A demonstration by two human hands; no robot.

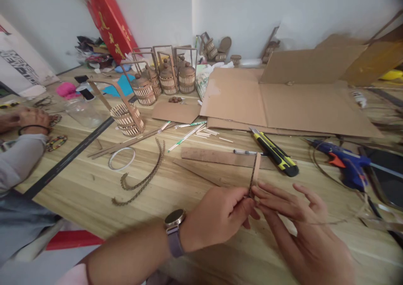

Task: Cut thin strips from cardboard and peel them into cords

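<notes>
My left hand (214, 215), wearing a watch, pinches the lower end of a narrow cardboard strip (256, 169) that stands up with its corrugated edge showing. From the other side, my right hand (302, 222) closes its thumb and front fingertips at the same end, its other fingers raised. The exact grip is partly hidden. Just beyond lie a flat brown strip (214, 156), a pen (245, 152) and a yellow-black utility knife (273, 150). Two curved braided strips (146, 180) rest left of my hands, near a white ring (122, 158).
A blue glue gun (346, 163) with trailing cord lies right. Large cardboard sheets (236, 96) fill the back right. Several small lidded baskets (170, 79) stand behind an uncovered handled basket (127, 119). Short sticks (206, 130) lie mid-table. Another person's hands (31, 119) are at far left.
</notes>
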